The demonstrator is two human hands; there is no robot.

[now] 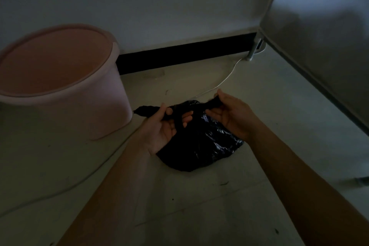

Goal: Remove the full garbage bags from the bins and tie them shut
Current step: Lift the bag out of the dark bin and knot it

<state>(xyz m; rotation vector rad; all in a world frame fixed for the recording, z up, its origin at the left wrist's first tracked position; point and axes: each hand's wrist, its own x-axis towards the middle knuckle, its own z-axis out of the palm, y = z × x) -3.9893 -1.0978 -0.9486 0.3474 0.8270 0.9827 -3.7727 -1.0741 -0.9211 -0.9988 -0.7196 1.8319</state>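
A full black garbage bag (201, 146) lies on the pale floor in the middle of the view. Its top is gathered into two twisted ends that cross between my hands. My left hand (165, 128) grips the end that sticks out to the left, toward the bin. My right hand (229, 114) pinches the other twisted end, above the right side of the bag. A pink bin (111, 94) stands on the floor at the left; I see no liner in it.
A white cable (225, 80) runs across the floor from the wall behind the bag. A black skirting board (185, 54) lines the wall. A large grey panel (323, 42) on white legs closes off the right side.
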